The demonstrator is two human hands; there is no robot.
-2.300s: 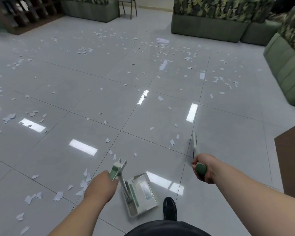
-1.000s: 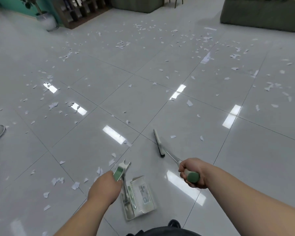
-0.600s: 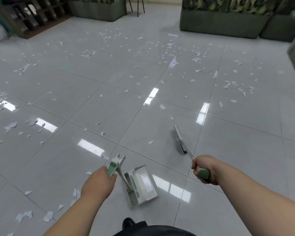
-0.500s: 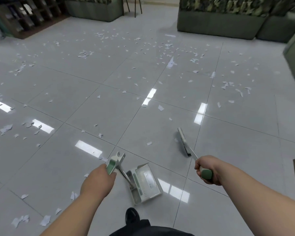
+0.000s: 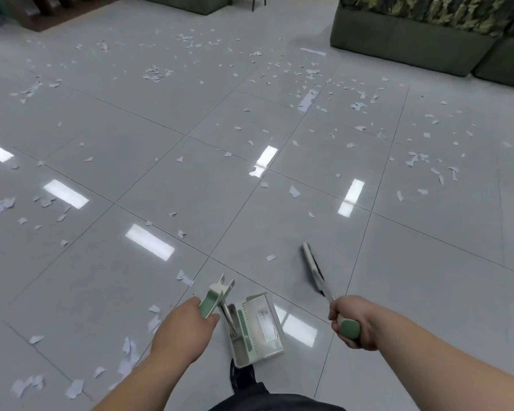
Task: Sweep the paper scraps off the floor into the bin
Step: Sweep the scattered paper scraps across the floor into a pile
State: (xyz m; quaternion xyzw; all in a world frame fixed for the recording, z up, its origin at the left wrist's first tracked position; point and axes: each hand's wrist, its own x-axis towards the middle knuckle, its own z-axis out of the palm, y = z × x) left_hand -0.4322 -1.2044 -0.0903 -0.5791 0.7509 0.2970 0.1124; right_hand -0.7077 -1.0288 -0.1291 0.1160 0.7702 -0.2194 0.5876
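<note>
Paper scraps (image 5: 294, 191) litter floor (image 5: 190, 188); hands hold broom (image 5: 313, 269), dustpan (image 5: 257, 329).

No readable text, brand or number; pale patch inside dustpan (image 5: 258, 330) too blurred to read.

The left hand (image 5: 187, 327) grips the green handle of the white dustpan (image 5: 257, 327). Right of the dustpan, the right hand (image 5: 353, 321) grips a broom (image 5: 314, 269). Paper scraps (image 5: 294, 191) litter the tiled floor (image 5: 161, 185) left of the dustpan and beyond it.
</note>
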